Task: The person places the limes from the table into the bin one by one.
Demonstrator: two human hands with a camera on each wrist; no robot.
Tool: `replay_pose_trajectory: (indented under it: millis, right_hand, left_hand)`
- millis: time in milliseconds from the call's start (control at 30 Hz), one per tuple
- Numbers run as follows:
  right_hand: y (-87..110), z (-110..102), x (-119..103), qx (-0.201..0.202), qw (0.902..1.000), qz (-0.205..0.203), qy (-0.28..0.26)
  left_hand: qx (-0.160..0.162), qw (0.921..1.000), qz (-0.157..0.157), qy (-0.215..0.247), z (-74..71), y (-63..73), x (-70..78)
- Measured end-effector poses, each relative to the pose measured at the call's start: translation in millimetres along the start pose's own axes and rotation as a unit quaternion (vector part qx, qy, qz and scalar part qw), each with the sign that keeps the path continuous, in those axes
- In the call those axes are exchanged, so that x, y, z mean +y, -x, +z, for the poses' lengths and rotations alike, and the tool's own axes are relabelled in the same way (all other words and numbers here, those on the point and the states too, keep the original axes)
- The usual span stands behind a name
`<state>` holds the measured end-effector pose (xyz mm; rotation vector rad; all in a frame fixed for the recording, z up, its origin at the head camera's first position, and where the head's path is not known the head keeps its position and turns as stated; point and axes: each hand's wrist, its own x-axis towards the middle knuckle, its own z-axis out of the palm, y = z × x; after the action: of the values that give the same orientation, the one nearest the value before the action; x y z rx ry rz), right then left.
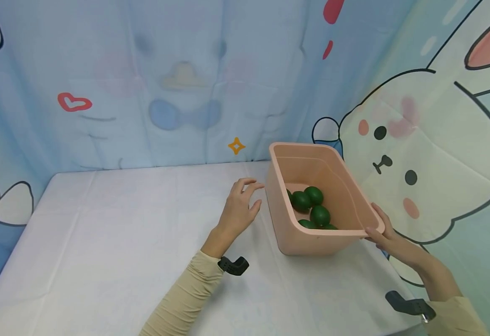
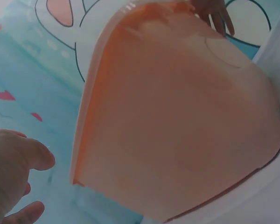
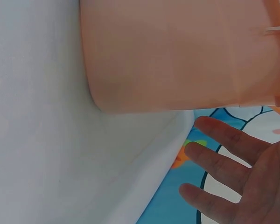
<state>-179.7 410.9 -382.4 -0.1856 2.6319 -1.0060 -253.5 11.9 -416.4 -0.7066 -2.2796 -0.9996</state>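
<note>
A pink plastic bin (image 1: 312, 242) stands at the right of the white table, with several dark green limes (image 1: 320, 215) inside. My right hand (image 1: 396, 242) is at its near right corner, thumb over the front rim and a finger along the side. In the right wrist view, the other fingers (image 3: 219, 163) extend spread below the rim, beside the bin wall. My left hand (image 1: 241, 207) hovers left of the bin, fingers loosely bent and holding nothing. The left wrist view shows its thumb and fingertips apart from the bin's side wall (image 2: 177, 116).
A white cloth (image 1: 115, 242) covers the table. Behind and to the right hangs a light blue curtain (image 1: 178, 46) printed with cartoon figures. The bin is close to the table's right edge. A black band (image 1: 233, 266) sits on my left wrist, another (image 1: 409, 305) on my right.
</note>
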Motion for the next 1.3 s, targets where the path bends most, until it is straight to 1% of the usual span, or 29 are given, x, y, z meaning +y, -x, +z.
replay_pose_trajectory:
  millis: [233, 333, 500, 600, 800, 867, 1100, 1200, 1300]
  right_hand:
    - [-0.3, 1, -1, 0.001, 1.0000, -0.003, -0.004]
    - [-0.5, 2, 1, 0.000, 0.9999, -0.007, -0.007]
    - [-0.5, 2, 2, 0.001, 0.9999, -0.012, -0.010]
    - [-0.7, 2, 2, 0.001, 0.9999, -0.012, -0.012]
    - [-2.1, 3, 3, -0.001, 0.9998, -0.011, -0.015]
    - [-2.2, 3, 3, 0.000, 0.9999, -0.010, -0.011]
    - [-2.2, 2, 4, 0.002, 1.0000, -0.002, -0.003]
    - [-2.6, 2, 3, 0.001, 1.0000, 0.002, 0.000]
    - [-3.1, 2, 3, 0.002, 1.0000, 0.004, 0.000]
  left_hand:
    - [-0.031, 0.9989, -0.032, -0.017, 3.0, 1.7, -16.0]
    - [-0.050, 0.9969, -0.050, -0.033, 5.5, 3.0, -22.7]
    - [-0.081, 0.9932, -0.075, -0.037, 8.9, 5.8, -30.3]
    - [-0.098, 0.9911, -0.081, -0.039, 10.6, 7.4, -33.0]
    - [-0.137, 0.9836, -0.090, -0.076, 16.7, 12.4, -38.2]
    - [-0.145, 0.9814, -0.096, -0.080, 19.1, 13.8, -39.9]
    - [-0.169, 0.9766, -0.116, -0.066, 26.3, 19.2, -44.9]
    - [-0.178, 0.9741, -0.116, -0.077, 30.9, 21.7, -47.1]
    - [-0.174, 0.9740, -0.113, -0.092, 36.3, 24.4, -49.2]
